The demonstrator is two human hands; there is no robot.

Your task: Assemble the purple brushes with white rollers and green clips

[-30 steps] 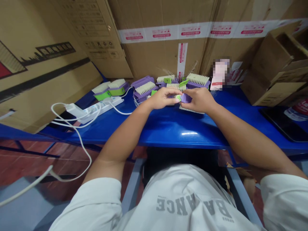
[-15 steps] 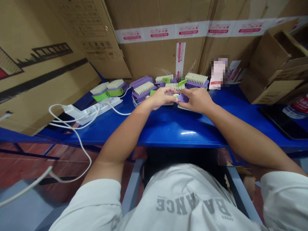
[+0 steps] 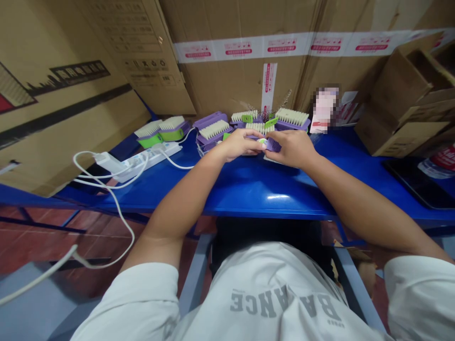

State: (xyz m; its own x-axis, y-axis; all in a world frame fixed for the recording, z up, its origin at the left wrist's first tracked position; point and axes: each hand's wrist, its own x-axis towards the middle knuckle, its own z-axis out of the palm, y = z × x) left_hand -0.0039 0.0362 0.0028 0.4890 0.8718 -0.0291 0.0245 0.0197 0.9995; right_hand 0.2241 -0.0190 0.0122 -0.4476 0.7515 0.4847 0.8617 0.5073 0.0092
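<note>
Our left hand (image 3: 240,144) and right hand (image 3: 293,148) meet above the blue workbench (image 3: 270,192), fingertips pinching what seems a small purple brush part (image 3: 273,145), just in front of the bristled brushes (image 3: 212,129).

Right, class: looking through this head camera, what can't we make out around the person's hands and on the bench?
Head view:
- The left hand and right hand hide most of the purple piece.
- The green-and-white disc is too small and partly covered by fingers to show detail.
- The packet by the wall is blurred.
- The bottle is cut off by the right edge.
</note>
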